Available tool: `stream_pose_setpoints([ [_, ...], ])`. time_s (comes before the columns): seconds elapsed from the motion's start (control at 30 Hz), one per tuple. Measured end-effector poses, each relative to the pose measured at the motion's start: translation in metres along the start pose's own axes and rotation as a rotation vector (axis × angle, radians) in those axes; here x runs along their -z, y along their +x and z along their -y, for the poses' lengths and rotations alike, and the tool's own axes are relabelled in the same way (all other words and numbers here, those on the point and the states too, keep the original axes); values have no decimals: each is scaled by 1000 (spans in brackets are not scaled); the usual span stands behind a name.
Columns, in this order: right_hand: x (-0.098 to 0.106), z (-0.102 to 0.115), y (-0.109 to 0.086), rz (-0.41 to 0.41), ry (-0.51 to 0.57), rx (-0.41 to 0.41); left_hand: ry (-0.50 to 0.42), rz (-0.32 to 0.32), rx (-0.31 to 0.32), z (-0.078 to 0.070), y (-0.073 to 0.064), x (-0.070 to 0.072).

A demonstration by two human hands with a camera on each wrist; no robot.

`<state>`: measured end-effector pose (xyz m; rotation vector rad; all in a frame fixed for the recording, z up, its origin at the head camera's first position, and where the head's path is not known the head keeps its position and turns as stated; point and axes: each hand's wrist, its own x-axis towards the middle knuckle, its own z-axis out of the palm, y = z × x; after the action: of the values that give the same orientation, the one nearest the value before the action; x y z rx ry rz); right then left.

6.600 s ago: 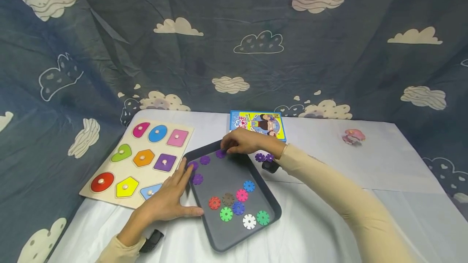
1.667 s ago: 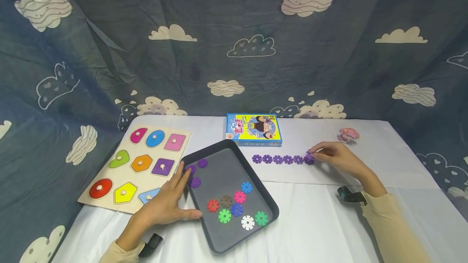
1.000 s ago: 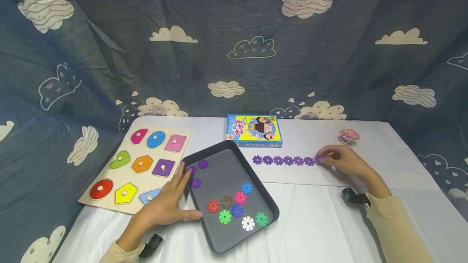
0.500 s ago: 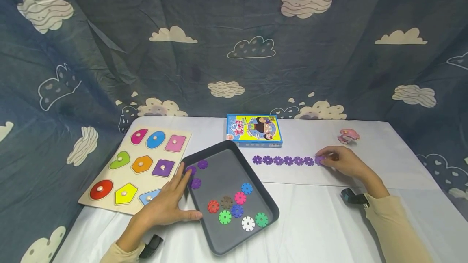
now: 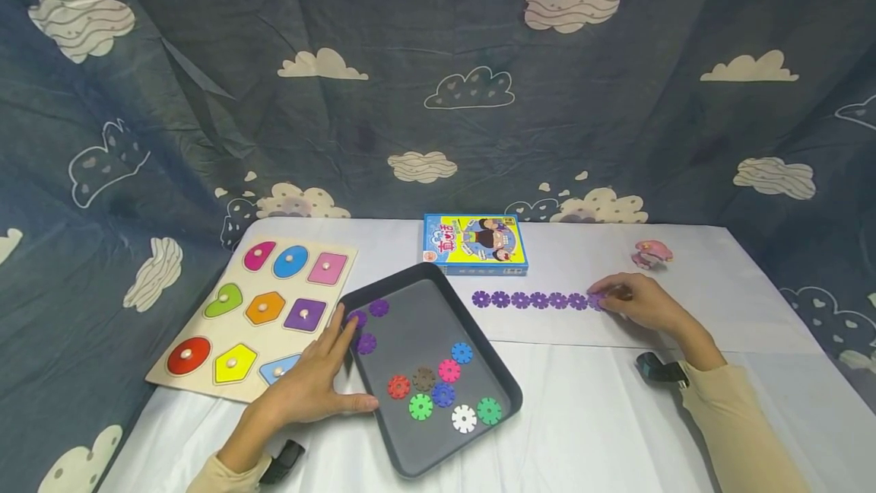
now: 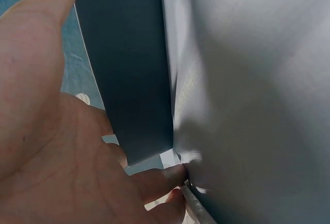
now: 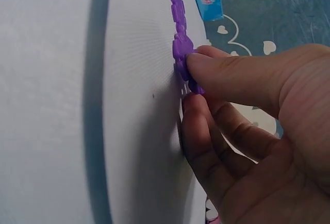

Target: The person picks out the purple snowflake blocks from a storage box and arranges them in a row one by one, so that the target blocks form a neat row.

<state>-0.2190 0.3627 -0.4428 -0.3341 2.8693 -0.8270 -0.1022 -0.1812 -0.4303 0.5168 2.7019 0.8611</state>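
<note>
My right hand [image 5: 643, 300] pinches a purple snowflake disc [image 5: 595, 301] between thumb and fingers at the right end of a row of purple snowflake discs [image 5: 539, 300] on the white cloth. In the right wrist view the thumb lies against this disc [image 7: 183, 46], which adjoins the row. My left hand [image 5: 308, 383] rests with spread fingers at the left side of a dark grey tray [image 5: 417, 326]; the thumb touches the tray's edge. The left wrist view shows the palm beside the tray's side wall [image 6: 126, 69]. Three purple discs [image 5: 379, 308] lie at the tray's far left, one partly under fingertips.
Several discs of other colours, such as a white one [image 5: 464, 418], lie in the tray's near half. Left of it is a wooden shape puzzle board [image 5: 256, 299]. A blue and yellow box [image 5: 475, 244] stands behind, and a small pink toy [image 5: 652, 253] at the back right.
My right hand has carried a purple disc from the tray's far end to the row's right end. The row has lengthened to the right. My left hand has stayed on the tray.
</note>
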Motion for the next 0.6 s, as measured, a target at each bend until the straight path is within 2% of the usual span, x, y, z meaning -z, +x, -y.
stream_pose_setpoints([
  [0.33,-2,0,1,2,-4,-4,1,3,9,0,1,0],
  [0.6,-4,0,1,5,-5,-30,0,0,-13,-2,-1,2],
])
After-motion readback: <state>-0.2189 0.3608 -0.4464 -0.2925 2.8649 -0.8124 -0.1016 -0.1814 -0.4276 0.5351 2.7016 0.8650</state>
